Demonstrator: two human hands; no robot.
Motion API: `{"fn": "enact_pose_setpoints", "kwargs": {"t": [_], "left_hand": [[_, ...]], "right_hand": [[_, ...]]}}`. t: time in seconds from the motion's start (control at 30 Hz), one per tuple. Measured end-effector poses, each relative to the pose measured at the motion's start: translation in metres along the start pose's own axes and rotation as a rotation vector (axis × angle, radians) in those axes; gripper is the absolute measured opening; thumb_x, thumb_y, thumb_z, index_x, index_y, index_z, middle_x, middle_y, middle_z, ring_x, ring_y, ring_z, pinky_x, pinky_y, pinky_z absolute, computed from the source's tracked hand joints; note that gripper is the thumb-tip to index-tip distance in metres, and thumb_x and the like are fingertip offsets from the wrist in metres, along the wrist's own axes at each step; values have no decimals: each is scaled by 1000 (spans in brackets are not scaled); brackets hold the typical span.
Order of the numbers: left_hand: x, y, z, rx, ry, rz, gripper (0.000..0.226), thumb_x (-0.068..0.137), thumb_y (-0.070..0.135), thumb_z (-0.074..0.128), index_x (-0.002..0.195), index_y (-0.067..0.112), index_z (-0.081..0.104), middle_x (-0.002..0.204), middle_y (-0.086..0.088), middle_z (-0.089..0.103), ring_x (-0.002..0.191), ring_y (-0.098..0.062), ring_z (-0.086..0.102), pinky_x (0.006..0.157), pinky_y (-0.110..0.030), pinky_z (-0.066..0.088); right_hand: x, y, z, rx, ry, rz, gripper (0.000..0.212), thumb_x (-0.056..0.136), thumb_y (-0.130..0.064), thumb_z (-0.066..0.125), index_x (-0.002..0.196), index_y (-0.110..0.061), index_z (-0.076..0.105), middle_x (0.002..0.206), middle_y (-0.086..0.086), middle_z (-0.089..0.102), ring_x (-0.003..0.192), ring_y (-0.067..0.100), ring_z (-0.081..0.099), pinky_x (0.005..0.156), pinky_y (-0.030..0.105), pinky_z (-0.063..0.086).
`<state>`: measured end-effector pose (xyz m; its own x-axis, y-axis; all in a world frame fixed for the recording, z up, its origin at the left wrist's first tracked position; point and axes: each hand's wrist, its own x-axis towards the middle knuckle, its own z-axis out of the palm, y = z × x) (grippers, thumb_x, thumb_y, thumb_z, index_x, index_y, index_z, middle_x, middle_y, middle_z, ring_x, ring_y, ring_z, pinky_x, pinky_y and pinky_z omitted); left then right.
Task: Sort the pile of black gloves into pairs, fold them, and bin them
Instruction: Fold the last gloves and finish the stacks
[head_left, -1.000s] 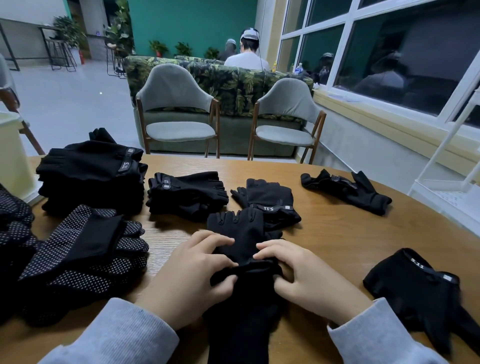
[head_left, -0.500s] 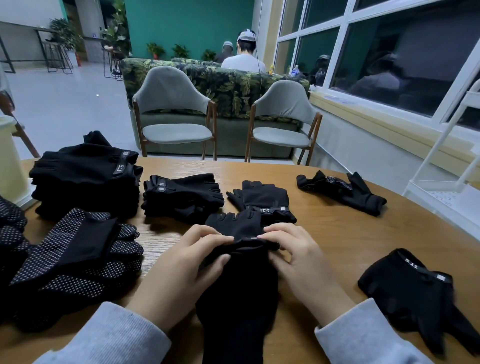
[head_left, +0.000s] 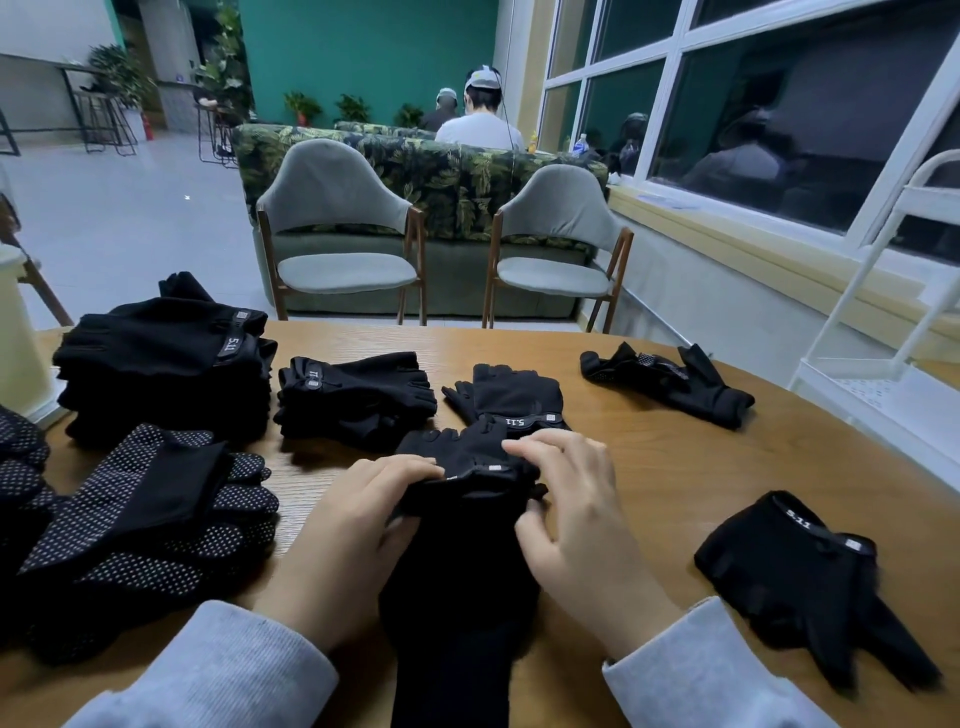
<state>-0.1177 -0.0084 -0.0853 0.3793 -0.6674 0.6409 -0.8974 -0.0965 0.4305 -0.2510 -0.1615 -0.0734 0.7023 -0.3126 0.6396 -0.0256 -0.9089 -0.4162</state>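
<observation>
A black glove pair lies lengthwise on the wooden table in front of me, its cuff end folded over. My left hand pinches the fold's left edge and my right hand pinches its right edge, fingers on top and thumbs underneath. Behind it lie folded black gloves and another folded set. A tall stack of folded gloves stands at the left. Dotted gloves lie at the near left.
A loose glove lies at the far right of the table and another at the near right. A pale bin stands at the left edge, a white rack to the right. Two grey chairs face the table's far side.
Both hands have carried the folded edge of the glove pair away from me, toward the fingertips, so the fold now lies further up the glove.
</observation>
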Motion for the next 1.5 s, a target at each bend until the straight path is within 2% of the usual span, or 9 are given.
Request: {"fn": "enact_pose_setpoints", "kwargs": {"t": [0.17, 0.37, 0.53, 0.63, 0.73, 0.9, 1.1, 1.37, 1.5], "left_hand": [[4, 5, 3, 3, -9, 1, 45, 72, 22, 42, 116, 32, 49, 110, 29, 47, 98, -4, 49, 91, -4, 30], [13, 19, -2, -85, 12, -61, 56, 67, 11, 57, 116, 37, 48, 103, 42, 50, 95, -2, 49, 87, -4, 33], [27, 19, -15, -38, 90, -141, 51, 65, 42, 56, 114, 51, 49, 92, 24, 51, 91, 5, 47, 87, -40, 45], [42, 18, -23, -24, 44, -152, 43, 67, 51, 48, 109, 54, 43, 95, 22, 57, 98, 5, 49, 91, -46, 40], [56, 23, -30, -192, 78, -207, 23, 81, 28, 58, 93, 43, 46, 80, 15, 65, 76, -25, 59, 69, -48, 49], [74, 32, -44, -314, 145, -292, 41, 89, 1, 53, 68, 33, 40, 74, -17, 57, 51, -45, 56, 35, -51, 45], [92, 16, -64, -91, -42, -164, 43, 79, -9, 60, 63, 30, 61, 75, 22, 62, 70, 0, 58, 61, -11, 44], [133, -20, -102, -35, -186, -283, 33, 76, -3, 66, 70, 30, 66, 68, 24, 64, 63, 5, 57, 60, -7, 40], [149, -38, -105, 14, -128, -371, 35, 75, -2, 62, 75, 33, 66, 83, 12, 68, 79, -12, 62, 67, -15, 45]], "right_hand": [[0, -11, 0, -112, -142, -115, 46, 80, -33, 49, 124, -21, 52, 126, -9, 53, 130, 8, 36, 114, 32, 20], [10, -13, 0, -145, -48, -180, 29, 83, -22, 44, 108, -22, 57, 100, -7, 66, 94, 10, 58, 101, 28, 35], [14, -21, -17, 28, 57, -166, 22, 90, -23, 43, 112, -22, 46, 97, -1, 65, 85, 12, 60, 72, 25, 50], [24, -25, -28, 72, 162, -213, 12, 89, -16, 43, 101, -19, 40, 93, 1, 64, 77, 12, 58, 62, 21, 47], [35, -25, -36, 99, 205, -303, 14, 85, -5, 48, 89, -19, 45, 103, 4, 63, 90, 15, 60, 73, 21, 49], [49, -21, -37, 51, 269, -290, 26, 86, -11, 47, 94, -10, 71, 109, 11, 63, 97, 23, 63, 76, 33, 55], [67, -18, -27, 207, 294, -201, 27, 88, -1, 52, 103, -11, 71, 114, 5, 59, 106, 4, 55, 90, 13, 45], [96, -23, 9, 351, 137, -10, 27, 93, -8, 55, 114, -21, 66, 111, -7, 49, 107, -11, 46, 91, 5, 37], [112, -23, 20, 347, -9, 62, 31, 92, -21, 59, 122, -28, 59, 116, -12, 42, 105, -21, 37, 86, -4, 27]]}}
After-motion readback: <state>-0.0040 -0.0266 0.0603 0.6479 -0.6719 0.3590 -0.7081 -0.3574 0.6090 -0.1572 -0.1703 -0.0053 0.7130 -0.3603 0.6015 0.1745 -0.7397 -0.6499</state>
